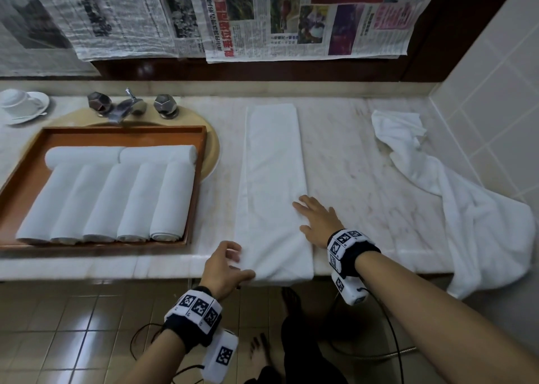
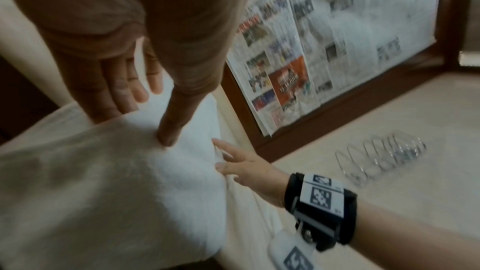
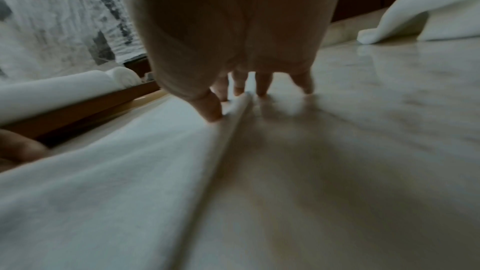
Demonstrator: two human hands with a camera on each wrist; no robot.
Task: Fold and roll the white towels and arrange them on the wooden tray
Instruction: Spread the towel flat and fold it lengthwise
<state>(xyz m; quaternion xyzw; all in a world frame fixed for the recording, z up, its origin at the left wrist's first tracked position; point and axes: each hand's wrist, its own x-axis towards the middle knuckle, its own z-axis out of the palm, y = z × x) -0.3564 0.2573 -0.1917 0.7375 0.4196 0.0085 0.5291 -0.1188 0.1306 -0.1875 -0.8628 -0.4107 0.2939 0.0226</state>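
A long folded white towel [image 1: 271,185] lies flat on the marble counter [image 1: 364,179], its near end hanging over the front edge. My left hand [image 1: 242,264] is at its near left corner. The thumb [image 2: 168,130] presses into the towel [image 2: 103,182] and the fingers are loosely curved above it. My right hand [image 1: 306,214] lies flat with spread fingers on the towel's right edge, partly on the counter; its fingertips [image 3: 259,87] touch down beside the fold [image 3: 103,171]. The wooden tray [image 1: 125,130] to the left holds several rolled white towels [image 1: 110,200].
A crumpled white towel [image 1: 466,208] sprawls at the right and hangs off the counter. The tray sits over a sink, with the faucet [image 1: 125,106] behind it and a cup and saucer [image 1: 20,103] far left. Newspaper [image 1: 291,19] covers the back wall. A tiled wall [image 1: 495,92] bounds the right.
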